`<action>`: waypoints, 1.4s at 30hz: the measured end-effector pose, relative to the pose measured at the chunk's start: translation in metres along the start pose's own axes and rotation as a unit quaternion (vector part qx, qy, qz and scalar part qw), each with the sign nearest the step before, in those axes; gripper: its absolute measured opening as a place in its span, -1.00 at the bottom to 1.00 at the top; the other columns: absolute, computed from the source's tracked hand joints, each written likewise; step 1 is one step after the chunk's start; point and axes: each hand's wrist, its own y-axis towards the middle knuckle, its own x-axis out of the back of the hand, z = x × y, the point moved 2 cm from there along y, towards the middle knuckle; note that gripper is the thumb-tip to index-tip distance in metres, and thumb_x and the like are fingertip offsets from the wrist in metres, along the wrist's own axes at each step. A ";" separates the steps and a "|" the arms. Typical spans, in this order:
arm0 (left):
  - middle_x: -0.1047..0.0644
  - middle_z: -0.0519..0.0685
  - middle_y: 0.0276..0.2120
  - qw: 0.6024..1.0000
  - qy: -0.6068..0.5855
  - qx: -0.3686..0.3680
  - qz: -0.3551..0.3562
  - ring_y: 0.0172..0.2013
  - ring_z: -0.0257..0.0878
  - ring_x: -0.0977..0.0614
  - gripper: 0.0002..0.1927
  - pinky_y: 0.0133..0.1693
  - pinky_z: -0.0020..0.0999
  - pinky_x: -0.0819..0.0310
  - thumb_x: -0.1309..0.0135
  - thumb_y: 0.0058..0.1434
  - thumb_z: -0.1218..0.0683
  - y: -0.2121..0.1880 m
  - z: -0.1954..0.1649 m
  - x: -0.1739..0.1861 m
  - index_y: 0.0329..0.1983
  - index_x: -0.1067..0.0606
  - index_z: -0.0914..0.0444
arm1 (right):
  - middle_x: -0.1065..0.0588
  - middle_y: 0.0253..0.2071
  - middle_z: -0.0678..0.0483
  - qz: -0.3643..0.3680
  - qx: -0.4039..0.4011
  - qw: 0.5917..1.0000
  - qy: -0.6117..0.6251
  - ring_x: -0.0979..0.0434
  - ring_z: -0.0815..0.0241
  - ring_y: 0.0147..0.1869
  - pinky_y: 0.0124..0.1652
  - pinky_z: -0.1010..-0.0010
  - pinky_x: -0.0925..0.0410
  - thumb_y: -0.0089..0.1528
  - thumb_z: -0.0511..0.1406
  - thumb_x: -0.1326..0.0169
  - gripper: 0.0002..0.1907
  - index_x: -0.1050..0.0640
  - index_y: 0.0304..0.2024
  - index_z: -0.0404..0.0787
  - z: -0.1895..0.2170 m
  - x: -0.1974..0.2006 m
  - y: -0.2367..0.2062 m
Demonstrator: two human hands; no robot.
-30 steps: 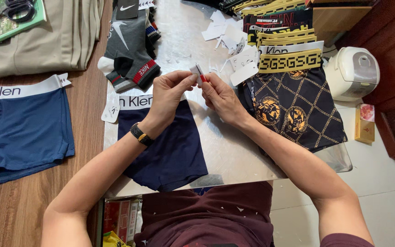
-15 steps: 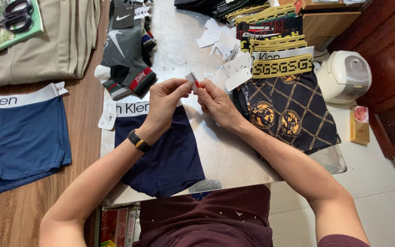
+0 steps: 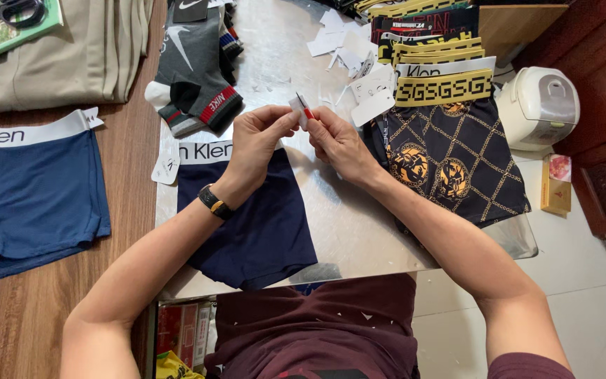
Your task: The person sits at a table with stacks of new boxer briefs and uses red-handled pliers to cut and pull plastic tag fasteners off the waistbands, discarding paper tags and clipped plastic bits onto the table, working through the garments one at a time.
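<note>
Left hand [image 3: 257, 140]: pinches a small white tag [image 3: 294, 107] at frame centre, above the navy briefs [image 3: 250, 210].
Right hand [image 3: 338, 140]: grips a red-tipped tool [image 3: 305, 109] against that tag.
Progress: the tag is not yet fixed; the navy briefs lie flat under the hands, and blue briefs [image 3: 29, 189] at left already carry one.
Labels: loose white tags [image 3: 366, 91] upper centre; a yellow packet [image 3: 555, 184] at right, beside a white device [image 3: 538, 105].
</note>
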 end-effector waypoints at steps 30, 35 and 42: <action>-0.66 0.02 -0.17 0.999 -0.025 -0.021 -0.030 -0.20 -0.29 -0.70 -0.78 -0.12 -0.43 -0.60 -0.24 0.28 0.24 0.011 -0.003 0.011 -0.03 -0.56 0.40 | -0.21 -0.47 0.30 0.042 -0.050 0.996 0.058 -0.13 0.49 -0.46 -0.46 0.62 -0.10 0.51 -0.08 0.18 -0.67 -0.46 0.01 -0.17 0.008 0.001 0.000; -0.67 0.01 -0.16 0.998 -0.032 -0.036 -0.036 -0.18 -0.30 -0.71 -0.77 -0.11 -0.46 -0.60 -0.24 0.28 0.22 0.012 -0.004 0.014 -0.03 -0.56 0.38 | -0.20 -0.49 0.31 0.024 -0.031 0.999 0.024 -0.11 0.50 -0.49 -0.50 0.64 -0.06 0.49 -0.07 0.16 -0.68 -0.47 -0.02 -0.14 0.013 -0.002 -0.002; -0.67 0.01 -0.17 0.997 -0.008 -0.053 -0.059 -0.17 -0.29 -0.72 -0.75 -0.14 -0.47 -0.59 -0.24 0.31 0.19 0.016 -0.005 0.024 0.01 -0.55 0.37 | -0.59 -0.30 0.08 0.124 -0.246 0.953 0.126 -0.61 0.37 -0.30 -0.36 0.51 -0.44 0.41 -0.04 0.15 -0.58 -0.38 -0.33 -0.23 0.007 0.014 0.000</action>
